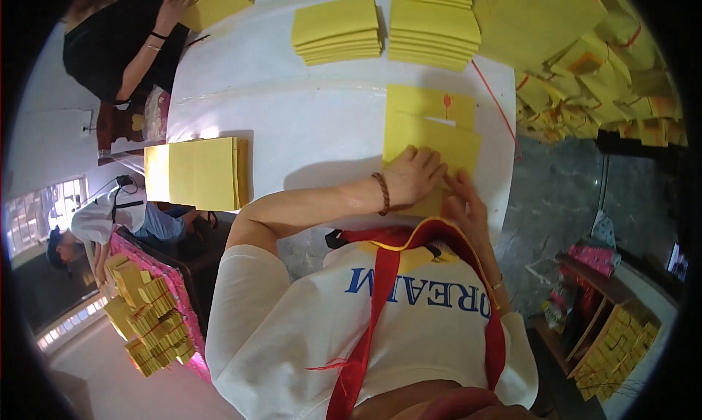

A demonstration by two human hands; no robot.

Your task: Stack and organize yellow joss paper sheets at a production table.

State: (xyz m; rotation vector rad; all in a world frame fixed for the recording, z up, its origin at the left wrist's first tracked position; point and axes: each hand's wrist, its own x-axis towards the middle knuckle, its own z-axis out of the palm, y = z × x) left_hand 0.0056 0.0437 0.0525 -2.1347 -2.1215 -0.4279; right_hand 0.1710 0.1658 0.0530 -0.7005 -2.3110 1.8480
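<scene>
Yellow paper sheets [431,146] lie on the white table in front of me, the upper one shifted against the one beneath. A small red mark and a pale slit show on their far part. My left hand [415,177], with a brown beaded bracelet at the wrist, presses on the near part with curled fingers. Beside it, my right hand [466,208] has bent fingers closed at the paper's near right edge; its palm is partly hidden. Just under my hands is the red strap with yellow trim of my apron [384,274].
Stacks of yellow paper stand at the far side [336,32] and left edge [201,173] of the white table [307,113]. A red string [491,98] runs along the right. Yellow bundles [607,91] pile up far right. Two other people are at the left.
</scene>
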